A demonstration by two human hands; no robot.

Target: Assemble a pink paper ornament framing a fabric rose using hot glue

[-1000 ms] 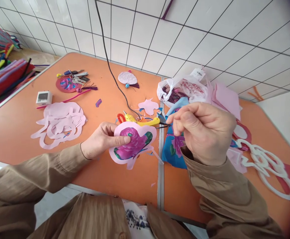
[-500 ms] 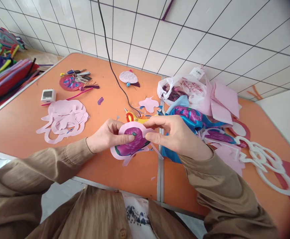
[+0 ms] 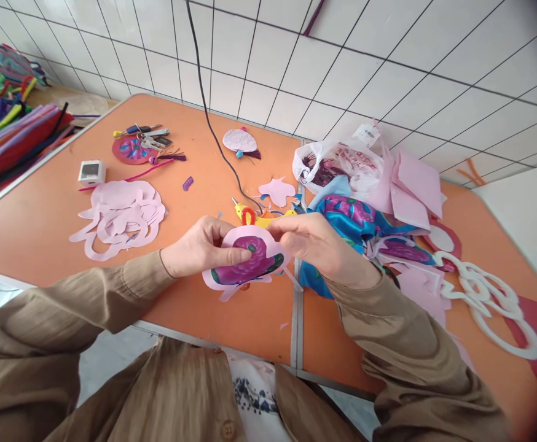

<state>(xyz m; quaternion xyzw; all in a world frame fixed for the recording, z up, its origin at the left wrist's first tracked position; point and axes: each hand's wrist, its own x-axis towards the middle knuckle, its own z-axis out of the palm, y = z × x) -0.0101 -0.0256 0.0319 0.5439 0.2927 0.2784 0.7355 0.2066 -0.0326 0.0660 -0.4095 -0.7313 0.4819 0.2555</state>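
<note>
A pink-edged piece with purple patterned fabric [image 3: 259, 263] is held above the orange table. My left hand [image 3: 204, 247] pinches its left side, thumb on the purple fabric. My right hand [image 3: 326, 245] is at its upper right edge, fingers bent around the pink rim; the fingertips are partly hidden behind it. A red loop [image 3: 249, 215] stands at the top of the piece. Just behind lie yellow-handled scissors [image 3: 265, 221], partly covered by the piece. Thin pink strips hang below and to the right.
Pink cut-out scraps [image 3: 123, 215] and a white cube [image 3: 92, 172] lie left. Keys [image 3: 154, 140] rest on a round piece. A plastic bag [image 3: 354, 162], blue fabric [image 3: 342, 215] and white cut-outs [image 3: 489, 288] lie right. A black cable [image 3: 208, 123] crosses behind.
The right thumb has lifted off the front of the piece and moved slightly right. More of the green patch at the fabric's right side shows. The view has shifted slightly.
</note>
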